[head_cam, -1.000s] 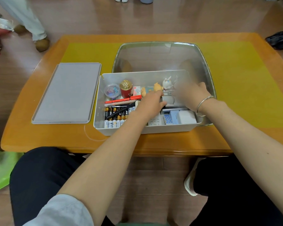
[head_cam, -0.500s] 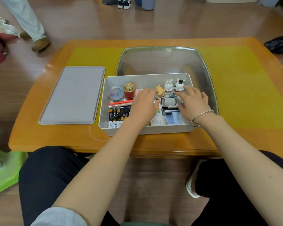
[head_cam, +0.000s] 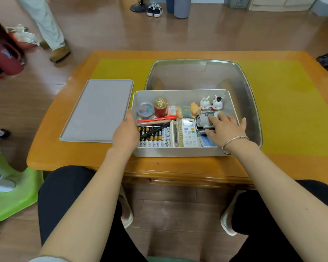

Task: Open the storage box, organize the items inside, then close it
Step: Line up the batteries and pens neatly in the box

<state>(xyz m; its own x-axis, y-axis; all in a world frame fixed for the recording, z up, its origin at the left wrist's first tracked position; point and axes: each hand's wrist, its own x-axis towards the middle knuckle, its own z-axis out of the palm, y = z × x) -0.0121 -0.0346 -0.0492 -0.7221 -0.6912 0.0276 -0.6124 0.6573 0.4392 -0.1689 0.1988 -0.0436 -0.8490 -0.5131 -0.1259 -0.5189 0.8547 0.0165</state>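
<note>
left hand (head_cam: 125,131) on box (head_cam: 178,152) rim | right hand (head_cam: 223,127) flat inside

Storage box (head_cam: 178,151) sat open on the desk (head_cam: 292,163), near its front edge. Lid (head_cam: 98,110) lay flat just left of the box. Clear tub (head_cam: 197,76) stood directly behind it. Inside the box: figurines (head_cam: 206,104) along the back wall, batteries (head_cam: 155,138) front left, two remotes (head_cam: 182,134) side by side at centre.
</note>
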